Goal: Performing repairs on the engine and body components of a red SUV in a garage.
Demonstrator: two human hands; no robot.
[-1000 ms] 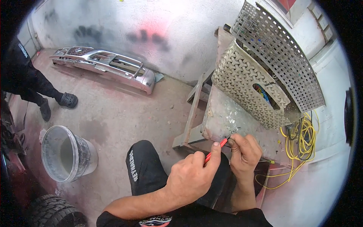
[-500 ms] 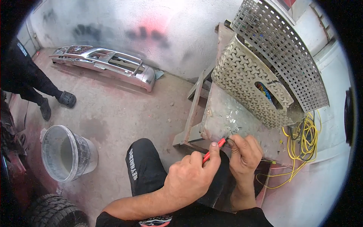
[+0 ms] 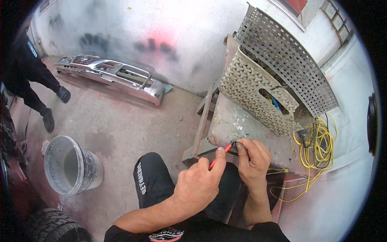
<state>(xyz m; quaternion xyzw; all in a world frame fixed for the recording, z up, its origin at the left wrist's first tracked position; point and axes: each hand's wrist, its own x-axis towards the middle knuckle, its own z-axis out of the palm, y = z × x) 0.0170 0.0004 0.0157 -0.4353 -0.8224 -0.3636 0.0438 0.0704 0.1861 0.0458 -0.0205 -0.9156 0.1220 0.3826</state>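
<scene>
My left hand (image 3: 197, 181) is closed round a slim red-handled tool (image 3: 228, 147), its thumb lying along the handle. The tool's front end points up and right and meets a small dark piece (image 3: 235, 144). My right hand (image 3: 254, 161) pinches that piece between thumb and fingertips. Its exact kind is too small to make out. Both hands are close together over my lap, at the near corner of a worn bench (image 3: 225, 125). Small bright scraps lie on the bench top beyond my fingers.
On the bench stand a beige woven-pattern basket (image 3: 258, 86) and a grey lattice basket (image 3: 290, 56). A yellow cable (image 3: 318, 151) hangs coiled at right. A whitish bucket (image 3: 92, 169) stands left, near a tire (image 3: 58, 228). A chrome bumper (image 3: 117, 76) lies by the wall; another person (image 3: 30, 80) stands far left.
The view has shifted slightly, and the bench with its baskets sits further left in the picture. The other person's feet have moved a little. My hands keep the same grips.
</scene>
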